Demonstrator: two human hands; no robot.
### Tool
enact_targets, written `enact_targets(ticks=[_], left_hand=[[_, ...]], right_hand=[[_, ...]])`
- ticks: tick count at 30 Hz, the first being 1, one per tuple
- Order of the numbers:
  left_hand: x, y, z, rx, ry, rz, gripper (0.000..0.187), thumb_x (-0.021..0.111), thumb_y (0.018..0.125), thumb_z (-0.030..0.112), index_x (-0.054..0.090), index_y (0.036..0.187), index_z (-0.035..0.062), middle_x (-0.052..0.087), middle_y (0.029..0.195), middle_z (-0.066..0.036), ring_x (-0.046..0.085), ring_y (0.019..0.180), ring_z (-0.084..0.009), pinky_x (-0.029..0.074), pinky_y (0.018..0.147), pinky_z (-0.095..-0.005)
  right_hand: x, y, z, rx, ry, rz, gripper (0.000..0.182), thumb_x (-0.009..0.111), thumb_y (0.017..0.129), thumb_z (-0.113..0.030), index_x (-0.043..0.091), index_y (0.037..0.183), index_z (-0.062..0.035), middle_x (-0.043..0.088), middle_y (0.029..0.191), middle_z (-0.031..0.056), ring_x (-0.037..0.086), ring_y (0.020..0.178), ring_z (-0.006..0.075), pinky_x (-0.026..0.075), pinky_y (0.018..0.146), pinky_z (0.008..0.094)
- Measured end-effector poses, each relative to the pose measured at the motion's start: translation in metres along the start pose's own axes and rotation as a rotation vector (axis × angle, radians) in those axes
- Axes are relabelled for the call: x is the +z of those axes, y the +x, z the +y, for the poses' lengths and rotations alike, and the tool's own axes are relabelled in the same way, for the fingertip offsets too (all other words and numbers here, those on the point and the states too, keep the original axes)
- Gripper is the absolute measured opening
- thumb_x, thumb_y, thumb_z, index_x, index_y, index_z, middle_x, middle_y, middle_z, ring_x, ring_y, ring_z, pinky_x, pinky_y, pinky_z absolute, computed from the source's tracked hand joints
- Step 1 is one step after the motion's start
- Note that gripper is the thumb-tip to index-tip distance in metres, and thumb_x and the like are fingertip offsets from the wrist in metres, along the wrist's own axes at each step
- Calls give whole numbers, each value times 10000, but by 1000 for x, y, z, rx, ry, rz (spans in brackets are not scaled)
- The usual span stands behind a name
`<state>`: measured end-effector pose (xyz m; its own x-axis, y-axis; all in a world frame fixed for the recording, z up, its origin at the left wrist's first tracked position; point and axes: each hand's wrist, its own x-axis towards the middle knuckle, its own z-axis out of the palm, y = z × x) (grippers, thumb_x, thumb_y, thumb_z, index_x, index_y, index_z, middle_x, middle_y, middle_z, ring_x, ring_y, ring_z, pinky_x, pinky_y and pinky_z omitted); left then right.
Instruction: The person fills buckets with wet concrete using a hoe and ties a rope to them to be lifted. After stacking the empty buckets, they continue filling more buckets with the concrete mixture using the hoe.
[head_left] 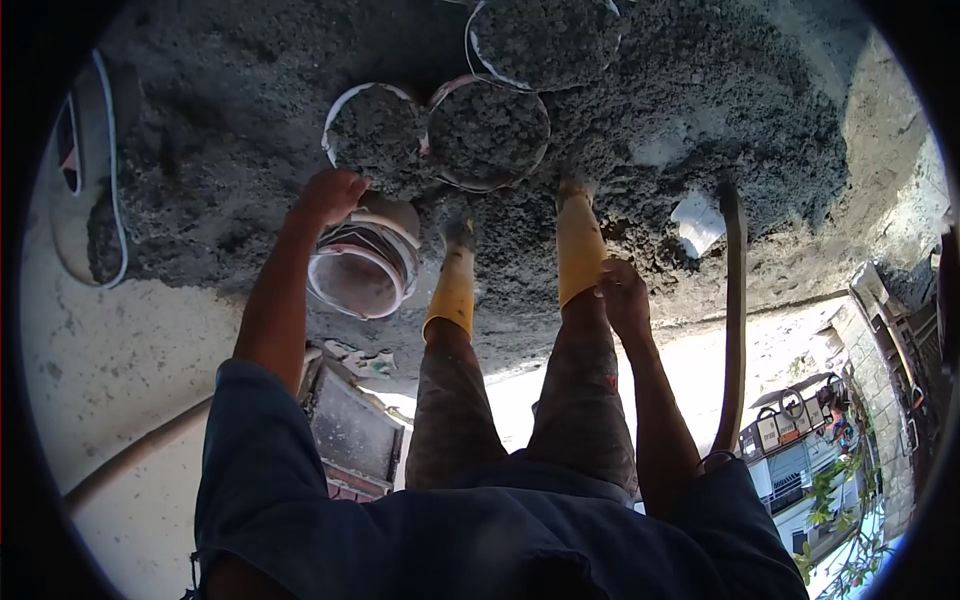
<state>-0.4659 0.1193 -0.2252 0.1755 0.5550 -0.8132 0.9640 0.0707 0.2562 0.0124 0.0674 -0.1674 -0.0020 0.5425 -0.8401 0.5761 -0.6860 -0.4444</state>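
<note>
The left hand (333, 195) grips the rim of an empty bucket (362, 268) tipped on its side, its mouth facing the camera, at the near edge of a wet concrete heap (700, 110). Just beyond it stand 3 filled buckets: 2 side by side (372, 128) (487, 130) (touching each other) and 1 farther right (545, 40). The right hand (625, 298) rests on the right leg, just above a yellow boot (578, 250). A shovel handle (735, 320) stands at right.
</note>
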Motion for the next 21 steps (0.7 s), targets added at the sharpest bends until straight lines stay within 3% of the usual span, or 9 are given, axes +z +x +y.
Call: enact_targets(ticks=[3,5,8,10,12,14,17,19,21], left_hand=[[-4,-7,26,35,-2,29,381,454,900,333,619,776,12,608,758,-225,593,781,-415,458,732,-500],[-21,-30,40,2,0,99,366,473,898,315,604,751,6,590,725,-236,594,758,-415,454,700,-501],[-50,-73,44,-36,-115,24,344,491,892,288,591,737,-2,573,691,-239,588,724,-418,442,658,-495],[-57,-99,69,-61,-178,79,341,491,890,281,582,727,-4,567,682,-240,582,710,-420,434,640,-491],[-64,-125,106,-112,-296,179,329,491,888,258,559,707,-9,550,663,-242,568,684,-426,421,614,-486],[-73,-142,137,-143,-386,245,322,493,889,235,531,690,-15,532,644,-244,555,671,-432,411,603,-486],[-88,-164,179,-167,-487,248,313,499,892,204,483,684,-29,507,636,-239,526,622,-409,402,583,-448],[-93,-169,203,-146,-756,232,292,497,890,187,467,701,-33,492,632,-208,495,577,-326,392,572,-401],[-95,-167,232,-73,-824,235,278,495,888,177,466,711,-34,484,631,-188,476,575,-280,385,569,-383]], right_hand=[[-2,-17,-6,25,202,4,251,558,825,-130,573,1043,-8,650,765,118,641,712,192,490,659,315],[0,-29,-3,55,125,-126,241,550,867,-136,567,1053,16,629,779,80,615,693,154,492,654,282],[6,-35,-12,26,48,-113,241,570,856,-151,573,1047,-3,635,810,85,622,719,159,497,669,300],[17,-38,-20,-15,-6,-100,239,583,851,-152,577,1046,-15,640,823,87,627,734,165,498,674,305],[41,-41,-45,-209,-21,-89,247,613,837,-160,578,1048,-38,648,829,92,639,771,195,503,684,314],[70,-47,-75,-248,79,-175,305,637,787,-144,583,1066,-34,651,869,135,655,782,259,515,696,351],[96,-73,-124,-435,166,-340,440,674,735,-129,541,1140,-20,594,1066,167,629,894,289,499,765,376],[109,-89,-146,-536,116,-306,492,684,718,-135,522,1166,-12,567,1127,174,615,922,306,485,804,395],[118,-98,-146,-866,51,-29,561,697,690,-149,489,1189,0,528,1169,190,587,929,341,440,851,439]])
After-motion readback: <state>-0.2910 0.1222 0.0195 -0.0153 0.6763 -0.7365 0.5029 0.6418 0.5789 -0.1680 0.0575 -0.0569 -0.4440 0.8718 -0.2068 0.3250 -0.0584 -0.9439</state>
